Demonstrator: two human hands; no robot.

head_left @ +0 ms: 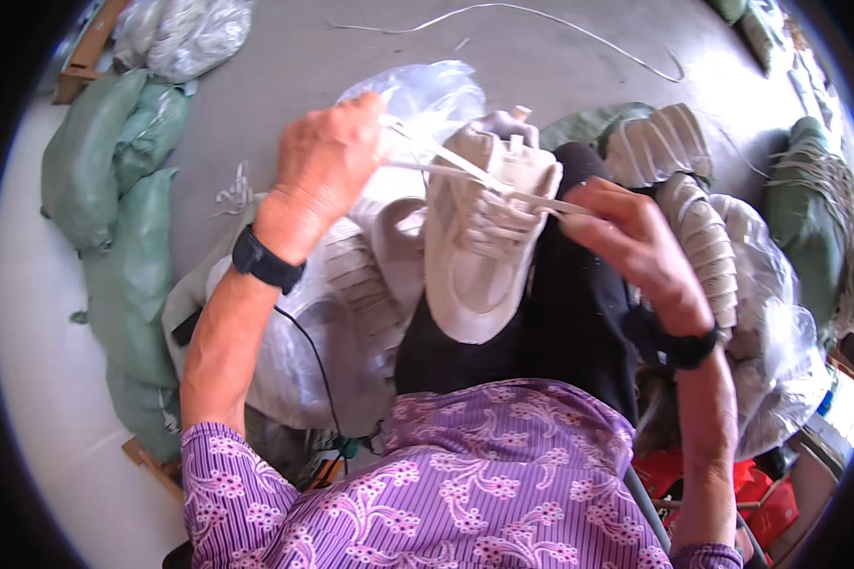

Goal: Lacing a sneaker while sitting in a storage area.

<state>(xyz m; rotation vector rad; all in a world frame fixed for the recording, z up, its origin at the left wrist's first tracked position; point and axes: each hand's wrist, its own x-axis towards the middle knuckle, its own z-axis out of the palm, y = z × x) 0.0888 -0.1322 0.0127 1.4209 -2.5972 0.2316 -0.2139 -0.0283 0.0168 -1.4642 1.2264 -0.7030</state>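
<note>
The left hand (324, 163) is closed around one end of a white shoelace (446, 156), fingers curled tight and pulling it up and to the left, while the right hand (626, 232) pinches the other end between thumb and fingertips, drawn out to the right. The lace runs taut between them across the top of a pale beige sneaker (484, 237), which rests sole-down on the person's black-trousered lap (569, 322), toe pointing toward the body.

Far left, green sacks (114, 190) lie stacked along the edge of the grey floor (285, 66). A black watch (266, 261) sits on the left wrist. Under the left forearm, clear plastic bags (294, 351) hold more pale shoes, and another clear bag (427, 95) lies just behind the left hand. At the bottom is the purple patterned blouse (465, 474). A dark band (688, 346) circles the right wrist. To the right of the sneaker, ribbed pale soles (702, 237) are piled on more plastic, with another green sack (807, 218) at the far right. A loose white cord (541, 19) trails across the floor above.
</note>
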